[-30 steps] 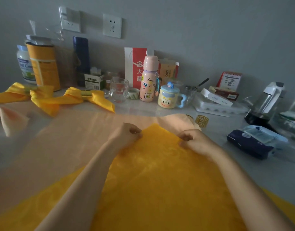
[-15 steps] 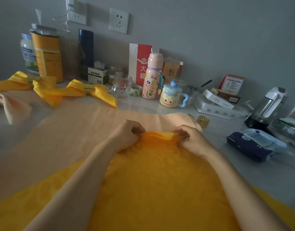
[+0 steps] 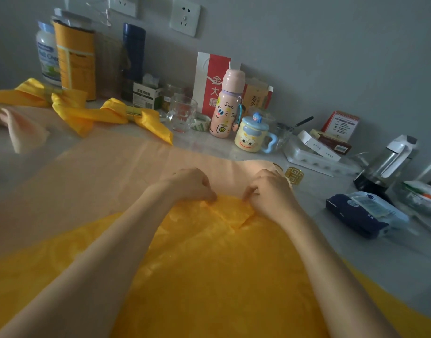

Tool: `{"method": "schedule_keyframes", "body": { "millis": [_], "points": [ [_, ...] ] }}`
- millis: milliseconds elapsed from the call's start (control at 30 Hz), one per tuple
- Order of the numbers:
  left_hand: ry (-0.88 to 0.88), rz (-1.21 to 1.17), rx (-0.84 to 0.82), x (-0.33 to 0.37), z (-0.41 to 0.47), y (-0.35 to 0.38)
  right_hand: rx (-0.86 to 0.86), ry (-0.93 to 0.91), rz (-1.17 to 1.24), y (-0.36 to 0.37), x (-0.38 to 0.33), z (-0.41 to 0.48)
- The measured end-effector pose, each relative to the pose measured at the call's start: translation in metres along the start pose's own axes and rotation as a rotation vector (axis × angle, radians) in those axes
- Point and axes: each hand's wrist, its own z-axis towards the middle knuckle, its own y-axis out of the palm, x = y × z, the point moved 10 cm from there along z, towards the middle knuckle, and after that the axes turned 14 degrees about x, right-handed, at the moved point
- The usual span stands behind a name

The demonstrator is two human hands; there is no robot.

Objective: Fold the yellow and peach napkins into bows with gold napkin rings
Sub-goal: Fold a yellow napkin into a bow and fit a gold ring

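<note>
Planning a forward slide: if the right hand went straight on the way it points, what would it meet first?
Only flat peach napkin lies just ahead of the right hand; beyond it, probably the pink bottle, though depth is unclear.

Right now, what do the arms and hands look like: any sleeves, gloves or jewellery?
The left hand and right hand are bare: no gloves, rings or watch show. Both forearms are bare to the frame's edge; no sleeve in view.
</note>
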Motion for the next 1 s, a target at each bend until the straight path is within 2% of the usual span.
{"method": "schedule_keyframes", "body": {
  "millis": [67,100,167,233,467,600,767,1000],
  "points": [
    [0.024,0.095,0.017,0.0,-0.001,0.001,0.037,-0.031,0.065,0.0,-0.02,-0.001],
    [0.028,0.114,0.027,0.0,-0.001,0.001,-0.04,-0.002,0.195,0.009,-0.028,-0.004],
    [0.035,0.135,0.041,0.0,-0.002,0.0,-0.308,0.115,0.462,0.033,-0.034,-0.018],
    [0.06,0.143,0.037,0.003,-0.002,-0.001,-0.398,0.157,0.565,0.038,-0.023,-0.021],
    [0.068,0.234,-0.088,0.007,-0.007,0.001,-0.301,0.146,0.378,0.026,0.017,-0.013],
    [0.068,0.22,-0.09,0.017,-0.011,-0.002,-0.336,0.194,0.36,0.031,0.011,-0.014],
    [0.088,0.259,-0.038,0.024,-0.01,0.002,-0.317,0.166,0.175,0.025,0.009,-0.014],
    [0.157,0.21,-0.048,0.038,-0.014,0.009,-0.293,0.142,0.361,0.017,0.005,-0.012]
  ]
}}
